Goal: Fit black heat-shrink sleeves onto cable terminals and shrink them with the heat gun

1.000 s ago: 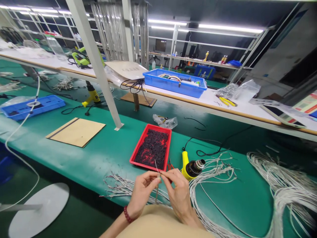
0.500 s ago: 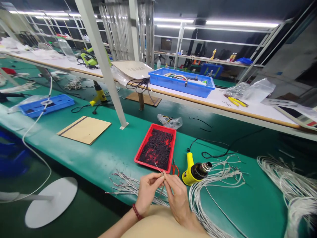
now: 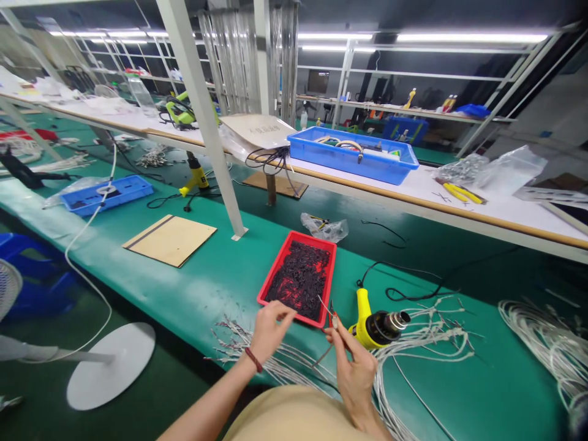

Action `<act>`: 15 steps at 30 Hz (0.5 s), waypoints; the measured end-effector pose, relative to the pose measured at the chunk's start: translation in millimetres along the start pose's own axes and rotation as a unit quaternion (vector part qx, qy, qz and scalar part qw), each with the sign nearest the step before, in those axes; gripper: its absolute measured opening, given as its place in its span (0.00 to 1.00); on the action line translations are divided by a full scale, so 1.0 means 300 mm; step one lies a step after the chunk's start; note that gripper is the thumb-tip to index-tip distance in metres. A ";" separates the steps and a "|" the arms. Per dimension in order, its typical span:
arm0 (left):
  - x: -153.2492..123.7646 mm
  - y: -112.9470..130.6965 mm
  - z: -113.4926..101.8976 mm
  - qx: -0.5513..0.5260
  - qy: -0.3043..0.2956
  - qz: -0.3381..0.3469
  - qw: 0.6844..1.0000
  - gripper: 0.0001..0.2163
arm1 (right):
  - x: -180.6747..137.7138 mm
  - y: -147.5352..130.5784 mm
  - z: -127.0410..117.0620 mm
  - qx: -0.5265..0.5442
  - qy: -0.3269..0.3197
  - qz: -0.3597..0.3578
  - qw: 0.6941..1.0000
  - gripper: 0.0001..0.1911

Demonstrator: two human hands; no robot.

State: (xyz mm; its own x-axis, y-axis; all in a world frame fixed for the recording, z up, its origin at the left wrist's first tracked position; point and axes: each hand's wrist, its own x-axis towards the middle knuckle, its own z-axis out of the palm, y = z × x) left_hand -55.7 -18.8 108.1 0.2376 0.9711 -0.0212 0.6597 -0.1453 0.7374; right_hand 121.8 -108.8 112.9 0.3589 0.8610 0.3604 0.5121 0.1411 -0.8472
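Observation:
My right hand [image 3: 356,367] pinches a thin cable [image 3: 325,305] near its end, and the stripped tip points up and left over the near right corner of the red tray [image 3: 334,269]. My left hand [image 3: 270,334], with a dark red bead bracelet on its wrist, is by the tray's near edge. Its thumb and forefinger are drawn together, and whether anything small is between them is hidden. Many short black tubing pieces [image 3: 301,275] lie in the tray. Under and beside my left hand, a bundle of grey-white cables [image 3: 239,343] spreads its ends on the green bench.
A yellow heat gun [image 3: 367,324] stands right of my right hand, beside white cable coils [image 3: 390,373]. Partly hidden red-handled pliers [image 3: 331,318] lie by the tray. A cardboard sheet [image 3: 172,239] lies left, near a white post [image 3: 215,153]. Above, a shelf holds a blue bin [image 3: 353,162].
My hands have come apart: the left has moved left to the tray's near edge, the right has shifted right with the cable. The view has swung slightly left.

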 end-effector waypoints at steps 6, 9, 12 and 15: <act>0.233 -0.258 0.042 0.165 -0.030 -0.110 0.980 0.08 | -0.012 -0.019 -0.026 0.048 -0.047 0.103 0.992 0.15; 0.292 -0.275 0.114 0.220 -0.064 -0.111 0.967 0.11 | -0.010 -0.026 -0.022 0.053 -0.056 0.101 0.992 0.15; 0.316 -0.264 0.174 0.263 -0.078 -0.100 0.956 0.13 | -0.008 -0.033 -0.020 0.061 -0.063 0.081 0.993 0.14; 0.326 -0.260 0.205 0.295 -0.088 -0.090 0.947 0.13 | -0.009 -0.042 -0.024 0.069 -0.080 0.070 0.992 0.13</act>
State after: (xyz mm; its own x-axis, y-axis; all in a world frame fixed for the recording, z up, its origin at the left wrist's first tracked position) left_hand -40.2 75.8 6.9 0.1653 0.9509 -0.2616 0.9718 -0.1119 0.2073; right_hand 120.0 -116.3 125.4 0.2847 0.9418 0.1785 0.3510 0.0709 -0.9337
